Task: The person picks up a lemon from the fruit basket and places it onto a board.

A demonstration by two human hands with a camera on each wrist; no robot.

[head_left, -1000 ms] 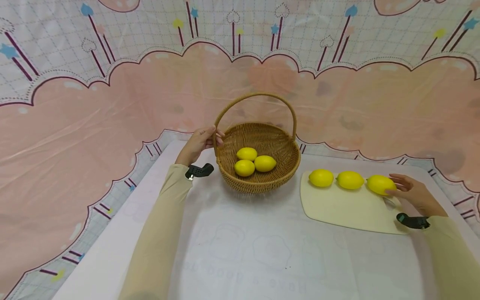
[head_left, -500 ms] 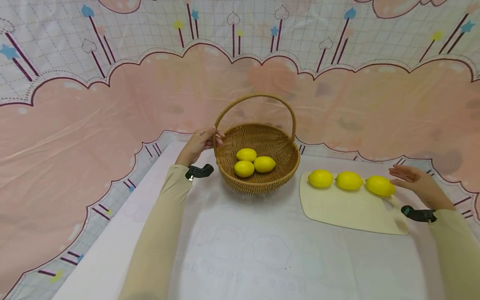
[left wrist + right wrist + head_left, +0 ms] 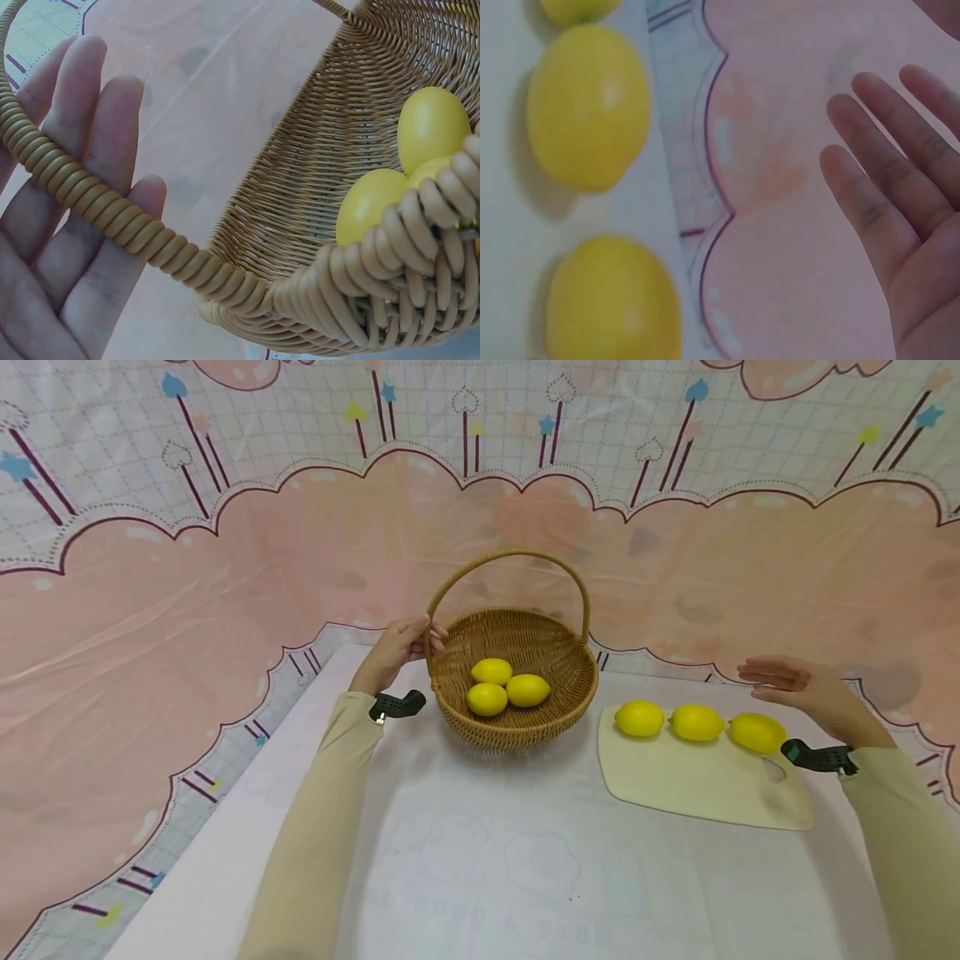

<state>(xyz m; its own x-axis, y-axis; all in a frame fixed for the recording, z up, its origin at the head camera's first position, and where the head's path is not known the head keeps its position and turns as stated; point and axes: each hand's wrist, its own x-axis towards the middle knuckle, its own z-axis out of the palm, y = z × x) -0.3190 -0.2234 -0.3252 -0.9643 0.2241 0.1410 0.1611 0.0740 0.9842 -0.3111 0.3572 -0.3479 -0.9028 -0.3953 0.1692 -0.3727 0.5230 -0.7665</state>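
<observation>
A brown wicker basket (image 3: 517, 731) with a tall arched handle stands on the table, three yellow lemons (image 3: 528, 691) inside it. My left hand (image 3: 397, 649) holds the left side of the handle (image 3: 112, 217), its fingers passing behind the wrapped cane. To the right, three more lemons (image 3: 697, 723) lie in a row along the far edge of a cream cutting board (image 3: 697, 785). Above and behind the rightmost lemon (image 3: 757, 732), my right hand (image 3: 798, 689) is in the air with straightened fingers and nothing in it. The right wrist view shows its palm (image 3: 930, 292) apart from the lemons.
The white table (image 3: 480, 860) has faint printed drawings. A pink and white patterned cloth (image 3: 487, 527) rises behind it and along the left side. The cutting board has a cut-out handle hole (image 3: 774, 770) near its right end.
My right hand has let go of the rightmost lemon, drawn back right, then risen and moved left above it. My left hand still holds the basket handle.
</observation>
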